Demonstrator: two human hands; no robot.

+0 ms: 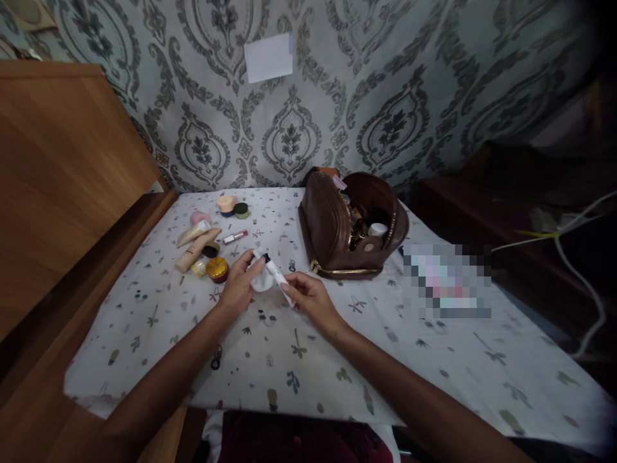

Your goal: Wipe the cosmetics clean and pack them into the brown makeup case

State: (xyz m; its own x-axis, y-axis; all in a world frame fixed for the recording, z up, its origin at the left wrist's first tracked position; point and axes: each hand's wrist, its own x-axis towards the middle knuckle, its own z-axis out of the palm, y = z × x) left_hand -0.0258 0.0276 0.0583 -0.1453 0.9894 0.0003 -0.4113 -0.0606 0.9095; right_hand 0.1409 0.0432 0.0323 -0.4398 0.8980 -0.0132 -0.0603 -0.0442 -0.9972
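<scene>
Over the middle of the table, my right hand (313, 299) is closed on a slim white tube (278, 278) with a black end. The tube slants up and left toward my left hand (238, 283). Between its thumb and fingers, my left hand grips a white rounded thing (261, 281), whose kind I cannot make out. The tube's black end lies close to the left thumb; whether they touch is unclear. Left of that hand sits a round jar with a gold lid (217, 269). Just beyond lies a small pinkish lipstick-like tube (235, 237).
A brown zip bag (328, 225) stands unzipped at the back right, with cosmetics inside. Beige tubes (191, 253) and small jars (225, 206) lie at the left. A blurred-out object (448, 283) rests on the right. A wooden cabinet (67, 161) borders the table's left side.
</scene>
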